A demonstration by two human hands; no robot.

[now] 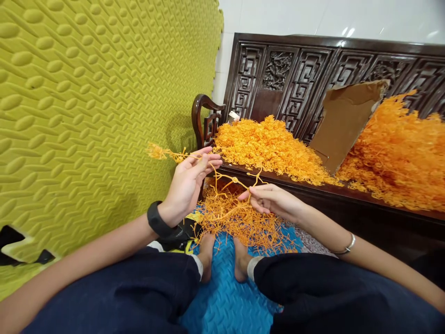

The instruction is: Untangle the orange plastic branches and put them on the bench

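My left hand [189, 178] pinches a thin orange strand between thumb and fingers, the other fingers stretched out. Past it, to the left, a small frilly orange tuft [157, 151] hangs on the strand's end. My right hand [271, 200] is closed on a branched orange plastic stem [235, 180], whose arms spread toward my left hand. Whether strand and stem are one piece I cannot tell. Below both hands a loose heap of bare orange stems [239, 222] lies on the floor by my feet.
A dark carved wooden bench [257, 104] carries a pile of frilly orange pieces [267, 141] and a larger orange heap [406, 153]. Between them leans a cardboard sheet [344, 123]. A yellow foam mat [104, 93] stands at left; a blue mat [229, 297] lies underfoot.
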